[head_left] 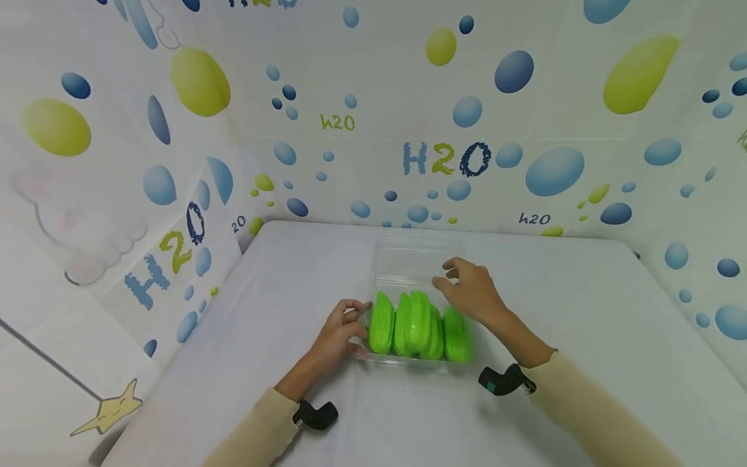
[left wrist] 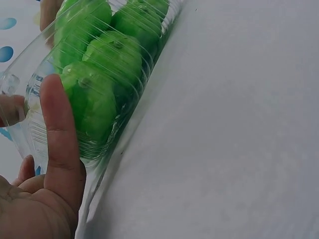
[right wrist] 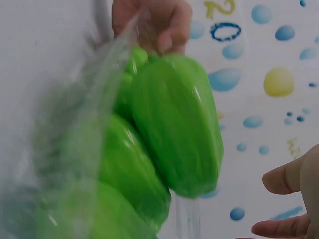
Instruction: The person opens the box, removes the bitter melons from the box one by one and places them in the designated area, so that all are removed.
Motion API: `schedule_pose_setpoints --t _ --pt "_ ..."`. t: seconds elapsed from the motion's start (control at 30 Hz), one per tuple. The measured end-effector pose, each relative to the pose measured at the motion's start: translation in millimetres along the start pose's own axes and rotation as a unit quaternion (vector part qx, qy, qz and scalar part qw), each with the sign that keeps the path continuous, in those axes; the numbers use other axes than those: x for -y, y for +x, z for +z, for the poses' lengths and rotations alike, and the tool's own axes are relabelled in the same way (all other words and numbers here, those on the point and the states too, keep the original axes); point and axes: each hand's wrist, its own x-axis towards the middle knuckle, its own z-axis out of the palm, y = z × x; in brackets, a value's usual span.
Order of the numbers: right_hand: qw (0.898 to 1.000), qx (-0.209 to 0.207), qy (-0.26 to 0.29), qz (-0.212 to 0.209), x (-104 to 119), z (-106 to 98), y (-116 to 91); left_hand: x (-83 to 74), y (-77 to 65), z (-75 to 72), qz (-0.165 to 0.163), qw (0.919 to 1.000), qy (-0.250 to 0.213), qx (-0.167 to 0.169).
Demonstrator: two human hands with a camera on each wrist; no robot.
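A clear plastic clamshell container (head_left: 403, 360) lies on the table with its see-through lid (head_left: 408, 263) folded back, away from me. Glossy, ribbed green pieces that look like toy peppers (head_left: 419, 327) stand side by side in it; one more (head_left: 457, 336) lies at the right end. My left hand (head_left: 338, 334) holds the container's left end, its thumb (left wrist: 61, 122) against the clear wall in the left wrist view. My right hand (head_left: 471, 290) hovers over the back right corner, fingers apart and loosely bent, holding nothing. In the right wrist view, blurred plastic partly covers the peppers (right wrist: 174, 119).
White cloth covers the table (head_left: 583, 324). Behind it hangs a white curtain (head_left: 373, 175) printed with blue and green drops, which also runs along both sides. Each wrist carries a black camera mount, one at the left sleeve (head_left: 318, 415) and one at the right (head_left: 502, 381).
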Motion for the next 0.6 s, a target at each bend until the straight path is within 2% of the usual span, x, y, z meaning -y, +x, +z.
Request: schedule_pose_setpoints --t 0.2,0.37,0.53,0.6 --pt "0.999 0.03 -0.001 -0.028 14 22 -10 -5.5 -0.9 -10.9 -0.003 0.9998 0.017 -0.015" --pt "0.997 0.053 -0.001 -0.047 20 39 -16 -8.6 -2.9 -20.3 -0.01 0.9996 0.025 -0.009" --pt "0.997 0.065 -0.005 -0.051 26 47 -19 -10.5 -3.0 -22.5 -0.014 0.9997 0.02 0.004" --pt "0.997 0.068 -0.008 -0.047 28 49 -20 -11.9 -2.4 -22.2 -0.012 0.9998 0.017 -0.002"
